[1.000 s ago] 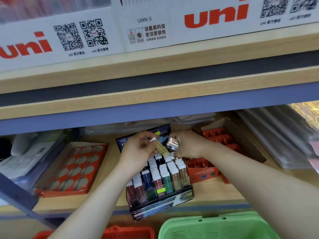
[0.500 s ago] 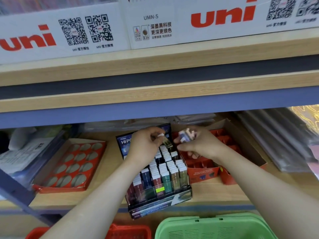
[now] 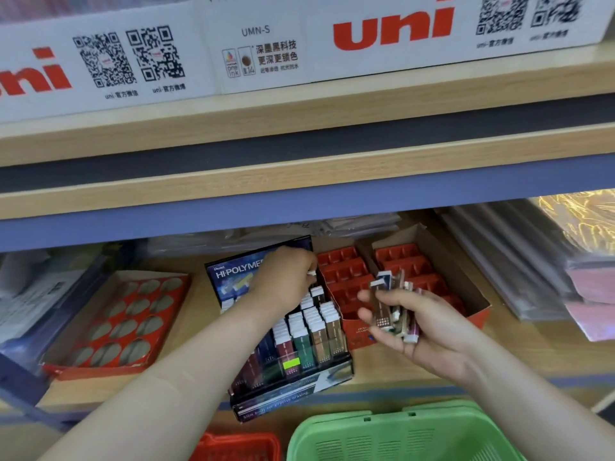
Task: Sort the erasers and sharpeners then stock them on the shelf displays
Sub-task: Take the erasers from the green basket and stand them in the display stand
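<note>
Pinching one eraser (image 3: 312, 273) with the left hand (image 3: 286, 277), right hand (image 3: 431, 339) clutching roughly five erasers (image 3: 382, 306).

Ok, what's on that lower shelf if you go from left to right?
Red tray with oval holes → eraser display → red divided box → plastic-wrapped packs.

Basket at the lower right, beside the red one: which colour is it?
The basket is green plastic with rows of slots. The head view, the only one, shows it.
</note>
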A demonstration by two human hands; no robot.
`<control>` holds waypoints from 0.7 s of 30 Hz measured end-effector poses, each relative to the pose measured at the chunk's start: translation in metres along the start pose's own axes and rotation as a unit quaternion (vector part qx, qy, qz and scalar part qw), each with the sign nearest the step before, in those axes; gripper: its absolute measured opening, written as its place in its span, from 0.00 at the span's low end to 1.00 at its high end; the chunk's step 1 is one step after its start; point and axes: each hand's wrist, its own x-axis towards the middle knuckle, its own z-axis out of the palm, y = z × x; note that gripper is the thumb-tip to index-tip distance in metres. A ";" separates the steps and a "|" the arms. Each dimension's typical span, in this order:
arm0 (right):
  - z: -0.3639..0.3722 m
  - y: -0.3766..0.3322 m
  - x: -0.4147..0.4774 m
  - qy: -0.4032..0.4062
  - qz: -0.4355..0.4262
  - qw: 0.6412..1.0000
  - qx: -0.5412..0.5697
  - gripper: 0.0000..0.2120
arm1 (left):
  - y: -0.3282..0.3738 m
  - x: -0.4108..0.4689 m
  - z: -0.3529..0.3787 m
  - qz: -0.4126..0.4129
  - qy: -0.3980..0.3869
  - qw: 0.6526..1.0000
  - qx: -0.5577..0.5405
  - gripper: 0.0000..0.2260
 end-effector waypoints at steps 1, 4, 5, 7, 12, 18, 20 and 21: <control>0.002 0.001 -0.004 0.003 0.000 1.000 0.005 0.13 | 0.002 0.004 -0.001 0.004 -0.014 1.000 0.026 0.06; 0.007 0.006 -0.016 0.024 -0.009 0.999 0.026 0.12 | 0.009 0.013 -0.009 -0.004 -0.056 0.996 0.076 0.06; 0.008 0.007 -0.021 0.030 -0.014 0.999 0.022 0.11 | 0.011 0.014 -0.013 -0.012 -0.064 0.995 0.076 0.07; 0.009 0.010 -0.027 0.038 -0.031 0.999 0.007 0.09 | 0.018 0.007 -0.023 -0.018 -0.046 0.997 0.051 0.08; 0.015 0.015 -0.031 0.042 -0.067 0.995 -0.061 0.13 | 0.061 -0.046 -0.046 -0.081 -0.098 0.912 -0.391 0.08; 0.021 0.021 -0.036 0.021 -0.046 0.997 -0.060 0.11 | 0.061 -0.068 -0.044 -0.127 -0.068 0.846 -0.513 0.02; 0.020 0.020 -0.037 0.032 -0.022 0.999 -0.017 0.07 | 0.053 -0.068 -0.050 -0.151 -0.019 0.827 -0.542 0.02; 0.019 0.019 -0.038 0.041 -0.016 0.999 -0.002 0.07 | 0.047 -0.067 -0.053 -0.165 0.015 0.821 -0.547 0.02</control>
